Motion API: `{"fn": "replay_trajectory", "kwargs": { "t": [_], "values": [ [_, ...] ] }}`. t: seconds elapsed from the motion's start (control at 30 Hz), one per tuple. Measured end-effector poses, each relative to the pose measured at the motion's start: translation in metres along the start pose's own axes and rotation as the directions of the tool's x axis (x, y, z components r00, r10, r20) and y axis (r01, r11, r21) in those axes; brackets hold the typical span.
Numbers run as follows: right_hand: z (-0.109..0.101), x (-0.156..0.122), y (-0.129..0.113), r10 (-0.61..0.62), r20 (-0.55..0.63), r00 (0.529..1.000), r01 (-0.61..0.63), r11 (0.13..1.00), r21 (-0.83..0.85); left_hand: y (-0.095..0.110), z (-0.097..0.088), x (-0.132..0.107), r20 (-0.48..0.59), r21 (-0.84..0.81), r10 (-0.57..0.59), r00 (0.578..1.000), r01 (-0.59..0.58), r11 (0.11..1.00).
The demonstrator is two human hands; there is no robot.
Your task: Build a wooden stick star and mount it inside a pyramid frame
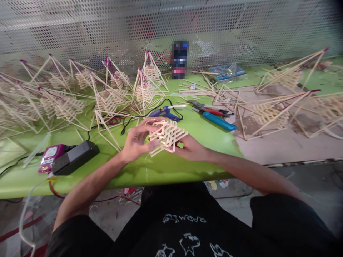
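Holding stick lattice (167, 136), left hand (137, 140) opposite right hand (192, 147).

Upright phone (179, 60) before perforated screen (107, 30)

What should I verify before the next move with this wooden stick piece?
1. Two-handed hold: ok; the left hand and right hand grip the stick piece from opposite sides.
2. Joints sound: cannot tell; fingers cover part and the detail is too small.
3. Glue gun loaded: ok; a white glue stick sticks out of it.
4. Glue gun hot: cannot tell; nothing visible shows its heat.
5. Blue-handled tool out of the hands: ok; it lies on the table, untouched.
6. Loose sticks tidied: not ok; they lie scattered beyond the glue gun.
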State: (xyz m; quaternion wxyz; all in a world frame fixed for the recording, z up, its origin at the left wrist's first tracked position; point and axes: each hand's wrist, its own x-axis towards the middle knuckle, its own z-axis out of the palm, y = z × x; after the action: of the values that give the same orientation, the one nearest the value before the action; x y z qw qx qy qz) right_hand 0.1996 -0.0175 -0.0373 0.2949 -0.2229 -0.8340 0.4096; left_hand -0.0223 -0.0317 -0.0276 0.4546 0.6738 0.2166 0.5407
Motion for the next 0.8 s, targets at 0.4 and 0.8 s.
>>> {"fn": "replay_trajectory", "kwargs": {
  "t": [0.4, 0.8],
  "values": [
    [0.005, -0.006, 0.010, -0.048, -0.327, 0.944, 0.032, 0.998, -0.054, -0.003, 0.002, -0.001, -0.009, -0.015, -0.032, 0.999, 0.032, 0.999],
    [0.016, 0.006, 0.012, 0.316, -0.242, 0.917, -0.089, 0.755, 0.649, -0.010, 0.001, -0.002, 0.024, -0.009, -0.036, 0.999, 0.036, 0.999]
  ]
}}
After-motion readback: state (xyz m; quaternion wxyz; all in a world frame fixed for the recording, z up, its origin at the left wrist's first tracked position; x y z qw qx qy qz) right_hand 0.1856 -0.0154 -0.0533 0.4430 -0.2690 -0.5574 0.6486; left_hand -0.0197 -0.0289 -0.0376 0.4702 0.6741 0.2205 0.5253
